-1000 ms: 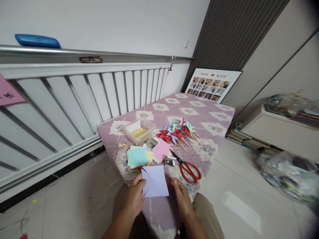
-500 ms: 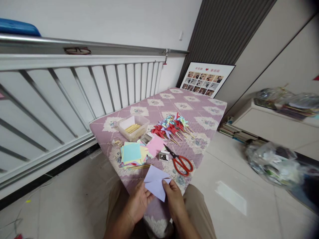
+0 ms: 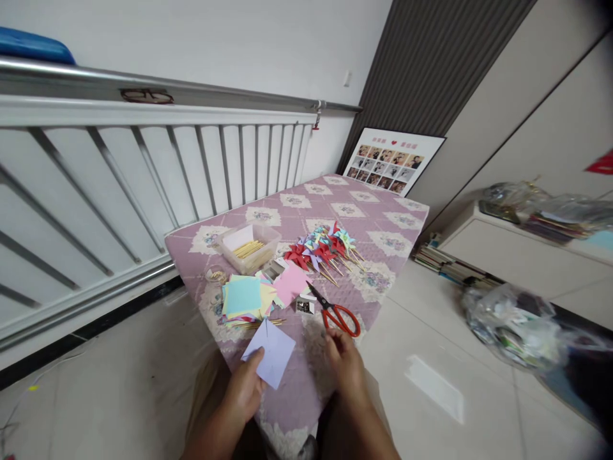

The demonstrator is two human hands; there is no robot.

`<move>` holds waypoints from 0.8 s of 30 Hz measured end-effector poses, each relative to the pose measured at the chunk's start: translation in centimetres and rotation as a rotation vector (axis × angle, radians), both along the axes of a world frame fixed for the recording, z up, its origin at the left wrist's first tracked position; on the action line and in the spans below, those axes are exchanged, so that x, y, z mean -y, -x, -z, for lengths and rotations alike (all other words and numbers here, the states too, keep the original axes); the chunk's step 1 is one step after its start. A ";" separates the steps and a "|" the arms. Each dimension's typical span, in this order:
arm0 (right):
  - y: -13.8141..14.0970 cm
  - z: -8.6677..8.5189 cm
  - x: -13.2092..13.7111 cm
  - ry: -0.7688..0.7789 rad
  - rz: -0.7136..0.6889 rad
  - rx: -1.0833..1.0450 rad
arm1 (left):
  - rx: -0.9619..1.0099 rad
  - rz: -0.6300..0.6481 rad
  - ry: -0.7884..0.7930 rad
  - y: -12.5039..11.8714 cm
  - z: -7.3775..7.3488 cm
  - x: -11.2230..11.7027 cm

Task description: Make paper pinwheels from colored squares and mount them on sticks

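Note:
My left hand [image 3: 245, 391] pinches a pale lilac paper square [image 3: 271, 350] by its near corner, over the purple quilted mattress [image 3: 364, 220]. My right hand [image 3: 345, 365] has let go of the paper and hovers just below the red-handled scissors [image 3: 335, 313], fingers loosely curled with nothing in them. Beyond lie a stack of coloured paper squares [image 3: 244, 296], a pink sheet [image 3: 291, 283], thin wooden sticks [image 3: 258, 323] and a pile of finished paper pinwheels [image 3: 320, 248].
A clear plastic box of sticks [image 3: 247, 246] and a small round dish [image 3: 216, 275] stand at the mattress's left side. A white railing [image 3: 143, 166] runs along the left. Books [image 3: 450, 267] and a plastic bag [image 3: 512, 319] lie on the tiled floor at right.
My right hand released the lilac paper and moved right toward the scissors. My left hand carried the paper slightly left and down.

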State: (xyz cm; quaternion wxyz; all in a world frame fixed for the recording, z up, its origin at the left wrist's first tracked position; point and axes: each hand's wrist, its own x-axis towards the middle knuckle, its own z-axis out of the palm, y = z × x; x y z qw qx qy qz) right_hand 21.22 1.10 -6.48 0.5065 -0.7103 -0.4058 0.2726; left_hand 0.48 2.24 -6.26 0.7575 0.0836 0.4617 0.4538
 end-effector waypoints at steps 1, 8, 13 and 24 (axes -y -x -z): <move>-1.6 -0.1 -0.7 -0.003 0.023 0.077 | 0.019 0.003 -0.005 0.1 0.2 0.0; -6.9 -0.2 -4.3 0.031 -0.105 0.373 | 0.064 -0.037 -0.042 -0.7 1.4 -0.1; -6.8 0.2 -4.6 0.093 -0.150 0.396 | 0.026 -0.072 -0.030 -0.8 1.2 -0.2; -1.8 -3.4 7.3 0.080 -0.085 -0.432 | 0.004 -0.106 0.002 -0.5 1.4 0.3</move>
